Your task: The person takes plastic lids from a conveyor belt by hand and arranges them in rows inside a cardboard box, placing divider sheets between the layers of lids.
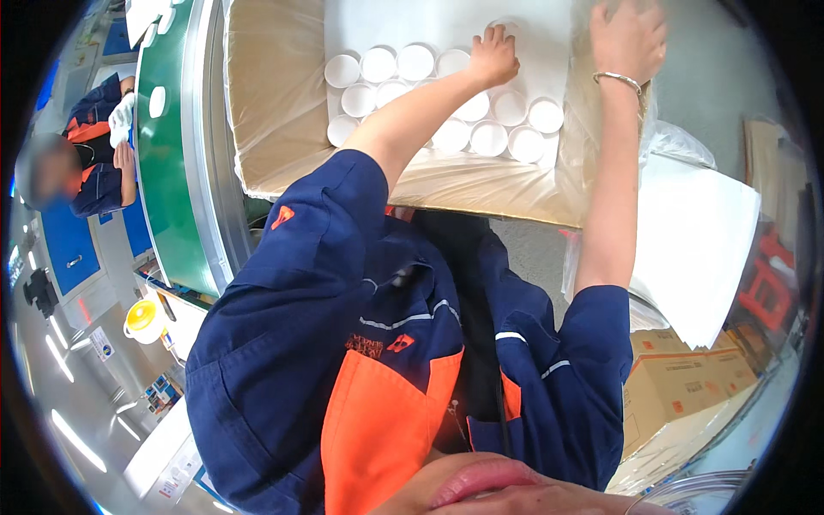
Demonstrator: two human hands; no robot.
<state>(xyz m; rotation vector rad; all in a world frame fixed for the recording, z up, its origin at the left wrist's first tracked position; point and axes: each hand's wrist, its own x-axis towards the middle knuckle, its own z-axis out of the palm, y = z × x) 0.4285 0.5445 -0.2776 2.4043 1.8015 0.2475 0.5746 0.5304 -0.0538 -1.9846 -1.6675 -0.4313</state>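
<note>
Left hand [496,58] was inside a large box [279,94], back of the hand up, fingers bent downward at the far side of a group of white round cups [415,62]; one pale round piece showed just past the fingertips, but could not tell whether the fingers gripped it or only touched it. Right hand [628,43], with a silver bangle [618,81] at the wrist, was at the right side of the box, on or just over the edge, fingers spread and slightly bent; the underside was hidden, so could not tell if it gripped the wall. The cups sat inside the box in staggered rows, close together, on a white sheet [378,21], some partly covered by the left forearm. Clear plastic liner [481,190] ran over the near box wall. Left of the box, a green conveyor belt [176,172] with a metal side rail [206,146] carried a few white round pieces [157,101]; a co-worker [90,142] stood past it, a white glove [122,118] on one hand. Lower left, a yellow-lidded bucket [142,318]. On the right, white sheets [699,232] lay above cardboard cartons [687,378], with a red plastic item [766,287] near the rim.
</note>
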